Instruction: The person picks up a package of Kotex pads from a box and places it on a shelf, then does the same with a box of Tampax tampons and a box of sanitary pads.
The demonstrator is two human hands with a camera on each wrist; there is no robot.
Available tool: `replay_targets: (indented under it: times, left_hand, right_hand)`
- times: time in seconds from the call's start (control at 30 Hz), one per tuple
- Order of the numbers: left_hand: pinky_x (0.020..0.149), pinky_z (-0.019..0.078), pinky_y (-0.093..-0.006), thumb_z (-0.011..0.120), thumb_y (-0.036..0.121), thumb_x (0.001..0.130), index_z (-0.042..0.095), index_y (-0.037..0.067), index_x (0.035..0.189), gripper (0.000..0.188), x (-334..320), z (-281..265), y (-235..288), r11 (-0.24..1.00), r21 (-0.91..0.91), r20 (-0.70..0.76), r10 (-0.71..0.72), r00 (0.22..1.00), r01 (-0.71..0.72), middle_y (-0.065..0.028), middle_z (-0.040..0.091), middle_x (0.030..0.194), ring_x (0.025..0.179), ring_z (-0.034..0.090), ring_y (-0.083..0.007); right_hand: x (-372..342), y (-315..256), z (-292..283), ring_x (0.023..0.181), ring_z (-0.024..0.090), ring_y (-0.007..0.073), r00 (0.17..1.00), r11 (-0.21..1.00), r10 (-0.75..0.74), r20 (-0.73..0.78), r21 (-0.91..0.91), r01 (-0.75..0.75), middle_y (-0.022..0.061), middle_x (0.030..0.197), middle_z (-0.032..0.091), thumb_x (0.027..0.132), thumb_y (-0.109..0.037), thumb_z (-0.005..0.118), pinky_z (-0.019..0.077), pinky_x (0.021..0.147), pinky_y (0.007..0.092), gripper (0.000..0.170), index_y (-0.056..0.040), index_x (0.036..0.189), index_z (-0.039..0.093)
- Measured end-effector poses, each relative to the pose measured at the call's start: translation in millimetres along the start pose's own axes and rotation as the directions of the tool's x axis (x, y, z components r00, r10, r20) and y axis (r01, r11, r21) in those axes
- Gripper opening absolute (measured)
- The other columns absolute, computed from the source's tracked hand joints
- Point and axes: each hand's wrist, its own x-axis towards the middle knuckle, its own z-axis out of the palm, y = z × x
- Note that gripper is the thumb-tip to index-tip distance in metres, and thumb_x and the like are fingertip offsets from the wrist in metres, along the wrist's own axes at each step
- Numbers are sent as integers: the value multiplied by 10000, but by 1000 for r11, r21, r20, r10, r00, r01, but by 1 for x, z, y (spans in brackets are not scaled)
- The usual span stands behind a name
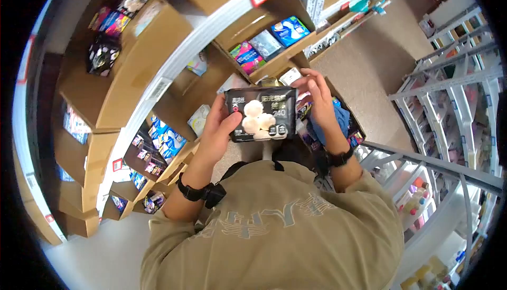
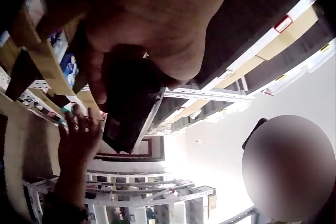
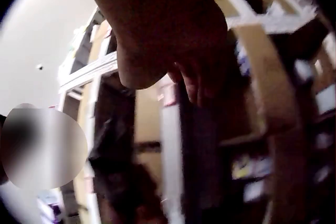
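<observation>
In the head view my left hand [image 1: 215, 129] grips the left side of a black pack of sanitary pads [image 1: 253, 115], thumb over its front. White cotton bolls and the number 240 are printed on that front, which faces up towards me. The same pack [image 2: 134, 103] shows dark under the left hand in the left wrist view. My right hand [image 1: 319, 102] is raised by the pack's upper right corner, its fingers extended and holding nothing. In the left wrist view that right hand [image 2: 79, 140] has its fingers spread, apart from the pack.
Cardboard bins [image 1: 140, 52] with bagged packs line the shelving at left. Ahead, one bin holds a blue pack [image 1: 290, 30], a grey pack and a pink pack. Below the right hand stands a carton [image 1: 346, 92] with packs and blue cloth. A metal rail [image 1: 433, 166] and wire shelves stand right.
</observation>
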Motion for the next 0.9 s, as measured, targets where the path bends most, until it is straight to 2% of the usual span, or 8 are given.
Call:
replay_targets:
  times: [0.07, 0.13, 0.27, 0.43, 0.5, 0.63, 0.77, 0.9]
  left_hand:
    - [952, 454, -309, 601, 175, 913, 402, -31, 1350, 522, 5, -4, -26, 996, -72, -5, -62, 998, 61, -117, 584, 1217, 1095, 575, -182]
    - [960, 470, -342, 640, 201, 868, 428, -20, 1354, 574, 12, -11, -54, 963, -171, 3, -212, 977, 210, -121, 578, 1233, 1109, 581, -213]
    - [943, 505, -454, 592, 286, 858, 507, 33, 1259, 482, 9, -29, -127, 853, -240, -37, -484, 874, 463, -131, 615, 1181, 1077, 615, -294]
    - [918, 523, -459, 656, 229, 812, 504, 20, 1275, 530, 17, -55, -210, 707, -177, 34, -691, 722, 684, -149, 622, 1181, 1063, 628, -311]
    - [930, 518, -461, 659, 191, 812, 472, 23, 1297, 547, 29, -57, -238, 667, -143, 52, -733, 679, 731, -144, 599, 1209, 1090, 611, -308]
    - [974, 491, -447, 609, 111, 825, 412, 76, 1376, 586, 61, -29, -281, 606, -123, -39, -794, 607, 786, -141, 547, 1274, 1155, 568, -301]
    - [922, 521, -420, 605, 80, 888, 427, 113, 1381, 525, 118, 28, -314, 647, 10, 29, -762, 647, 762, -96, 525, 1226, 1088, 582, -240]
    - [826, 536, -321, 646, 134, 914, 457, 97, 1343, 471, 149, 61, -368, 778, 448, -4, -491, 871, 440, -103, 581, 1210, 1013, 616, -189]
  right_hand:
    - [20, 96, -79, 948, 634, 257, 946, 882, -79, -315, -464, -80, 151, 1101, 630, 943, -271, 592, 514, 820, 363, 392, 8, 1208, 517]
    - [6, 183, -165, 1072, 593, 388, 881, 489, -78, -466, -788, -374, 236, 1231, 540, 838, -282, 672, 496, 878, 482, 547, -26, 1271, 455]
    - [-75, 302, -262, 1147, 545, 431, 504, 41, 292, -813, -516, -856, 192, 1459, 338, 791, -260, 738, 489, 932, 499, 844, -127, 1472, 258]
    - [-113, 360, -298, 1168, 550, 412, 480, -17, 267, -836, -502, -865, 159, 1574, 183, 728, -263, 827, 518, 898, 475, 1035, -175, 1525, 172]
    - [-105, 367, -309, 1163, 557, 401, 615, 0, 287, -734, -642, -766, 158, 1573, 196, 728, -237, 826, 513, 914, 467, 1041, -198, 1528, 160]
    - [-114, 457, -349, 1066, 601, 370, 638, -195, 236, -733, -679, -708, 123, 1411, 424, 803, -288, 732, 498, 883, 469, 664, -168, 1377, 420]
    - [-111, 392, -326, 849, 640, 367, 677, 65, 89, -731, -674, -736, 115, 954, 614, 752, -341, 721, 525, 771, 473, 399, -73, 1034, 634]
    - [-113, 277, -252, 817, 484, 323, 815, 335, -333, -474, -867, -368, 101, 833, 506, 607, -281, 695, 391, 702, 470, 281, -54, 697, 555]
